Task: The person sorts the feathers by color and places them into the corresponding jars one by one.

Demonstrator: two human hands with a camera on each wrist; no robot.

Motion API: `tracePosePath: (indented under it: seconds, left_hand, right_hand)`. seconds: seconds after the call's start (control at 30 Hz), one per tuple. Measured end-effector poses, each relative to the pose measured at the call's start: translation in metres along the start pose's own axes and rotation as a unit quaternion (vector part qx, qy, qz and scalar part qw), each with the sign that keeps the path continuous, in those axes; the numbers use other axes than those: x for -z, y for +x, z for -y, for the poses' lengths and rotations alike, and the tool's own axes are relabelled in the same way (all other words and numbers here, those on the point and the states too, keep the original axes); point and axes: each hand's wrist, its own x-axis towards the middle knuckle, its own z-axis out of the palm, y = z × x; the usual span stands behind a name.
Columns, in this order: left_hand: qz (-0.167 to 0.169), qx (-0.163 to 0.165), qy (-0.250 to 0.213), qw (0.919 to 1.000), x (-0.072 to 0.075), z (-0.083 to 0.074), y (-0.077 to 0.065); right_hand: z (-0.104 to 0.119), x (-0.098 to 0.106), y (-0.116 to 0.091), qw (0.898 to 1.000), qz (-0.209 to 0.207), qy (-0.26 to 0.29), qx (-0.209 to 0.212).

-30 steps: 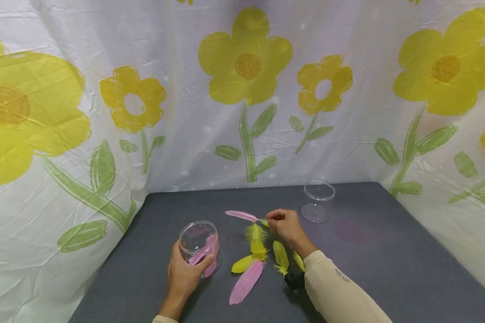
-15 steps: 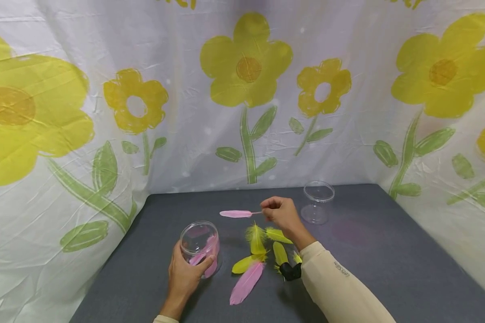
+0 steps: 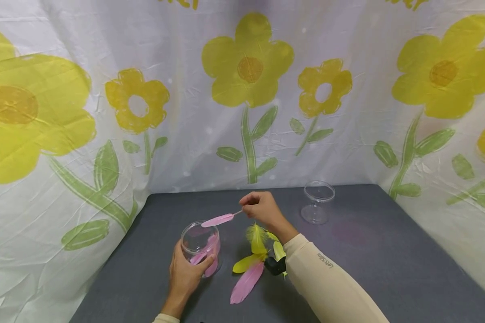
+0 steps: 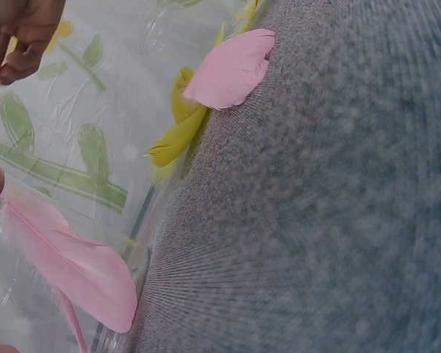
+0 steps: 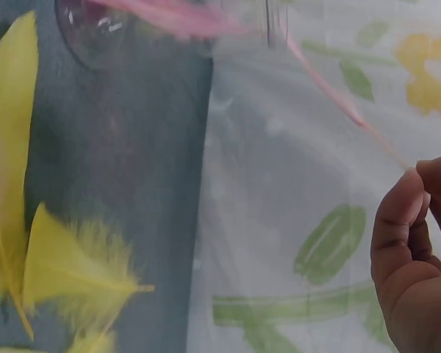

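My left hand grips a clear round plastic jar from the near side, thumb and fingers around its wall. Several pink feathers lie inside the jar. My right hand pinches a pink feather by its quill; the feather's tip hangs over the jar's rim. In the right wrist view the thumb and fingertips hold the thin end of that quill. Between the hands, several yellow feathers and a loose pink feather lie on the dark cloth. My right forearm covers some of the yellow ones.
A second clear plastic jar stands at the back right of the dark tabletop. A white curtain with printed yellow flowers hangs behind and beside the table. A black wrist camera sits under my right wrist.
My right hand has lifted the pink feather off the yellow feathers and carried it left, to above the jar's rim. My left hand and the jar have stayed in place.
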Motion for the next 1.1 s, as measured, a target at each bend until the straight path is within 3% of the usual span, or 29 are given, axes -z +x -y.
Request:
tracePosePath:
  seconds: [0.2,0.47,1.1]
  left_hand:
    - [0.0,-0.002,-0.001,1.0,0.001,0.0,0.0]
    - [0.0,-0.001,-0.005,1.0,0.001,-0.002,0.0]
    - [-0.004,-0.01,-0.006,0.9999,0.001,0.001,0.001]
  right_hand:
    - [0.001,-0.02,0.003,0.999,0.025,-0.02,0.004]
    - [-0.004,-0.042,0.004,0.999,0.027,-0.039,0.007]
    - [-0.019,-0.069,-0.001,0.996,0.036,-0.082,0.008]
